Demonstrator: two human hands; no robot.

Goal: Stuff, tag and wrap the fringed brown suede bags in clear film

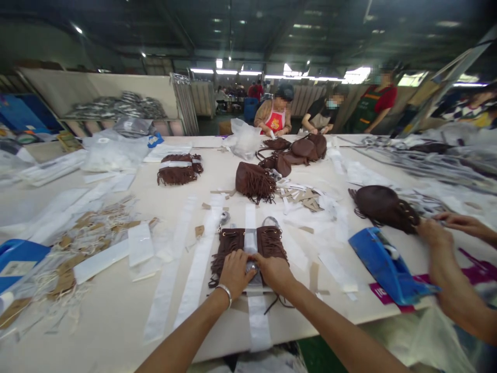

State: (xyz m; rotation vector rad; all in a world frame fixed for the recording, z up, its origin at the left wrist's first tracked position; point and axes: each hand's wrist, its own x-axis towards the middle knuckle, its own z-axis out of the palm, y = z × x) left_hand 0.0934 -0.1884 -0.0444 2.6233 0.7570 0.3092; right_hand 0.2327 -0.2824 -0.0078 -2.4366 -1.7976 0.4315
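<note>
A dark brown fringed bag lies flat on the table in front of me, with a white paper band running down its middle. Both hands meet at the bag's centre, over a small shiny silver piece whose kind I cannot make out. My left hand, with a bracelet at the wrist, rests on the left half, fingers bent and thumb against the silver piece. From the right, my right hand closes its fingers beside the same piece; its fingertips are partly hidden. A long white strip extends under the bag toward the table edge.
Brown tags with strings litter the left. More fringed bags lie ahead, one banded bag at back left. At right, a blue tape dispenser stands near a co-worker's hands and a brown bag.
</note>
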